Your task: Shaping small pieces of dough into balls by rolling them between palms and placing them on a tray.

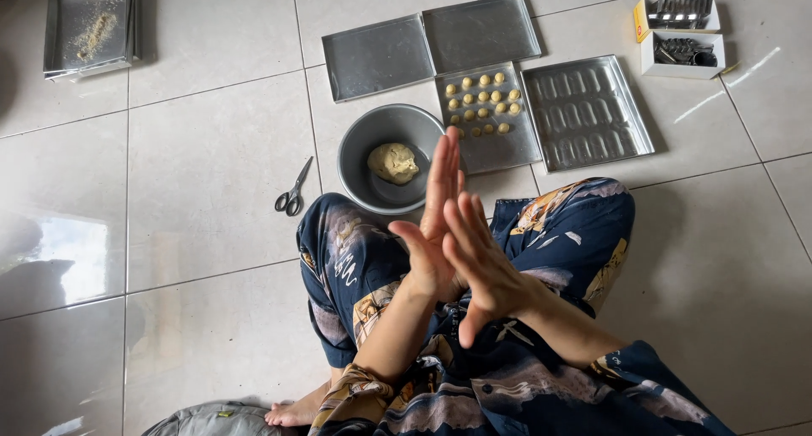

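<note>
My left hand (436, 224) and my right hand (478, 263) are pressed palm to palm above my lap, fingers straight, the right crossed over the left. Whatever may lie between the palms is hidden. Just beyond the fingertips a grey metal bowl (355, 140) stands on the floor with a lump of pale yellow dough (393, 162) in it. To the right of the bowl, a flat metal tray (507, 153) carries several small dough balls (484, 98) in rows.
Scissors (293, 191) lie left of the bowl. Two bare trays (376, 57) (482, 32) sit behind it and a moulded tray (588, 113) to the right. Two small boxes of metal tools (683, 54) stand far right, a crumb-strewn tray stack (89, 26) far left.
</note>
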